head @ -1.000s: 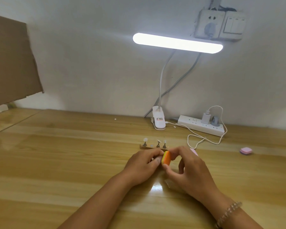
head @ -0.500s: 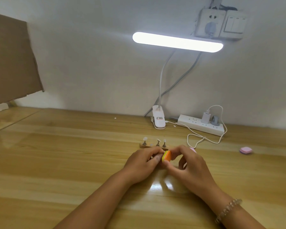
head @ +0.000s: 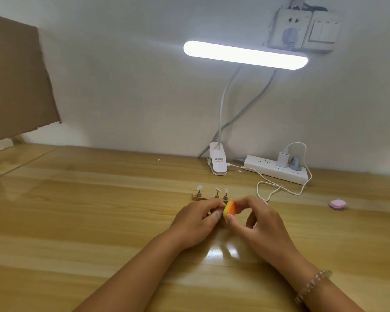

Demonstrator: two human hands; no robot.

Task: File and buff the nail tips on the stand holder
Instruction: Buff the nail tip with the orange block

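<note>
Both hands are now nearer the stand holder point(head: 198, 197) and its nail tips point(head: 199, 188), right hand point(head: 263, 224) pinching the buffer block point(head: 230, 208) just in front of it to rub, left hand point(head: 194, 224) curled alongside, I cannot tell on what.

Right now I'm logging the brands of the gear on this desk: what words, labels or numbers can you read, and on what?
No text is legible.
Label on the lamp clamp: red and dark print, too blurred to read.
Power strip: small marks by the sockets, too small to read.
Buffer block and wall socket: no print visible.
</note>
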